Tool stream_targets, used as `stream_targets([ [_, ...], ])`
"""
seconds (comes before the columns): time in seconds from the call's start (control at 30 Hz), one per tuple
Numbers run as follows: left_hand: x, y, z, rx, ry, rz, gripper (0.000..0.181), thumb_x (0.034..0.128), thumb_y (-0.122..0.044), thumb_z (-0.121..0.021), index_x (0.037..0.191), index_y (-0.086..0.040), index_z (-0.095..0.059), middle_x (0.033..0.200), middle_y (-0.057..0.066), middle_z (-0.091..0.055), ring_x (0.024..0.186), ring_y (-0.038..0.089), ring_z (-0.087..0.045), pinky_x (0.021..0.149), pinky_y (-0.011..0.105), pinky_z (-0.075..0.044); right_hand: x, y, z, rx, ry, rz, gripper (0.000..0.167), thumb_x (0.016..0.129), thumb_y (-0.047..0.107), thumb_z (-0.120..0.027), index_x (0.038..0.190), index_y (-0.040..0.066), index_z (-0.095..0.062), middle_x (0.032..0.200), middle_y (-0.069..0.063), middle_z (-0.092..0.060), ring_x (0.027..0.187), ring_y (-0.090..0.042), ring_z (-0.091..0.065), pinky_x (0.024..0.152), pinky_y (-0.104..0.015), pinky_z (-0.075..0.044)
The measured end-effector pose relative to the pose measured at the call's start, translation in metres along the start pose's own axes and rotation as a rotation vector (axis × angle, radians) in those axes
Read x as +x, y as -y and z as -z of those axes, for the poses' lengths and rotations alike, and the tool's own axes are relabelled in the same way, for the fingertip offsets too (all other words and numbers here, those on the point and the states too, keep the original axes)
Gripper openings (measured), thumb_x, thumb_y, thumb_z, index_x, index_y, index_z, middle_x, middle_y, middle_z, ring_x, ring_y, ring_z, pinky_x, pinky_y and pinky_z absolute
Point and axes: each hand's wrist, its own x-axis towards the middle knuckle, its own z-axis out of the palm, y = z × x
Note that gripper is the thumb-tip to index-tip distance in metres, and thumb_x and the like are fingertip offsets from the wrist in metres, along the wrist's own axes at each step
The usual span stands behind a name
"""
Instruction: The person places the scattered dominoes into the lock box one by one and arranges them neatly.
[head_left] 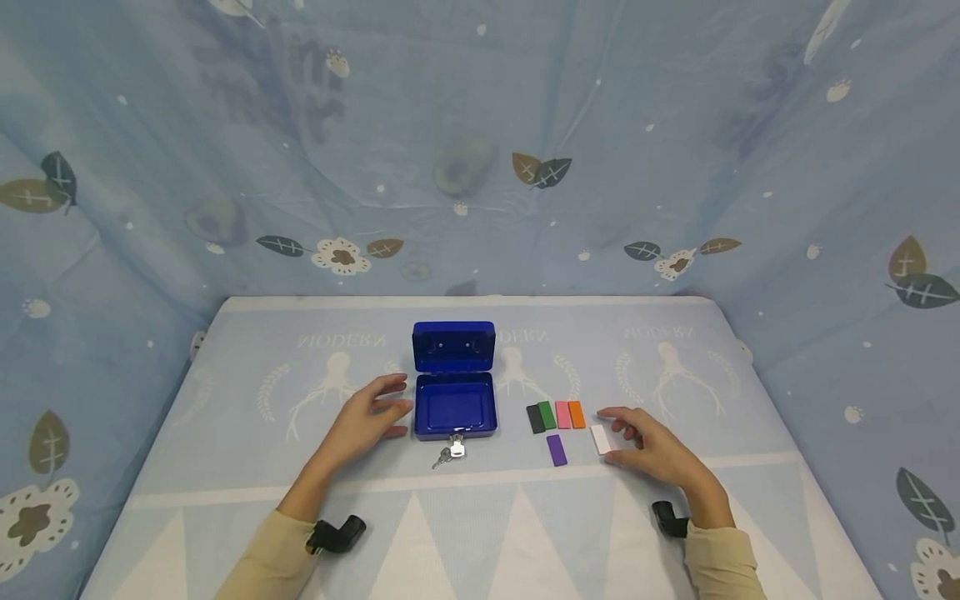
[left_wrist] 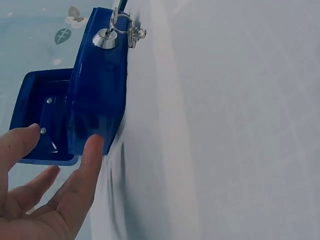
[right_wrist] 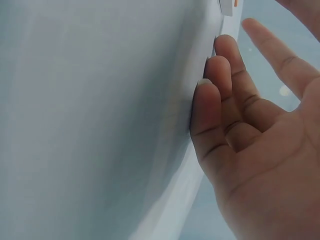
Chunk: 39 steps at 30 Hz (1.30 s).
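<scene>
A blue metal cash box [head_left: 455,407] stands with its lid [head_left: 453,347] raised, its inside bare. Keys on a ring [head_left: 444,456] hang from the lock [head_left: 457,447] at its front. My left hand [head_left: 372,421] is beside the box's left side, fingers spread and holding nothing; the left wrist view shows fingertips close to the box [left_wrist: 97,85]. Over at the right, my right hand [head_left: 651,446] has thumb and forefinger parted around a white block [head_left: 601,439]. In the right wrist view, the other fingers [right_wrist: 206,107] are loosely bent near the tabletop, and the white block [right_wrist: 226,7] shows at the top edge.
Between box and right hand lie small flat blocks: black [head_left: 535,419], green [head_left: 547,415], pink [head_left: 562,415] and orange [head_left: 576,414] in a row, with purple [head_left: 557,450] nearer me. A patterned cloth covers the table [head_left: 247,467]. Blue curtains [head_left: 480,167] enclose it behind and at both sides.
</scene>
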Motion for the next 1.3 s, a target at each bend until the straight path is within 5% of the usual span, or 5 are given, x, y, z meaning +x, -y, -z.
stream_targets([
  [0.6, 0.005, 0.019, -0.005, -0.160, 0.035, 0.086, 0.055, 0.0946, -0.003, -0.068, 0.144, 0.003, -0.044, 0.137, 0.030, -0.050, 0.116, 0.032, -0.059, 0.084, 0.044, -0.061, 0.000, -0.004, -0.003, 0.035, 0.021, 0.051, 0.054, 0.079, 0.007, -0.084, 0.129, 0.008, -0.062, 0.104, -0.007, -0.051, 0.089, -0.024, -0.044, 0.069, -0.030, -0.041],
  [1.3, 0.007, 0.022, -0.004, -0.235, 0.060, 0.091, 0.058, 0.0948, -0.002, -0.067, 0.147, 0.001, -0.042, 0.137, 0.029, -0.049, 0.113, 0.027, -0.061, 0.086, 0.044, -0.060, 0.003, -0.003, -0.005, -0.027, 0.005, 0.014, 0.046, 0.079, 0.002, -0.083, 0.121, 0.008, -0.065, 0.100, -0.005, -0.051, 0.088, -0.024, -0.044, 0.071, -0.030, -0.041],
])
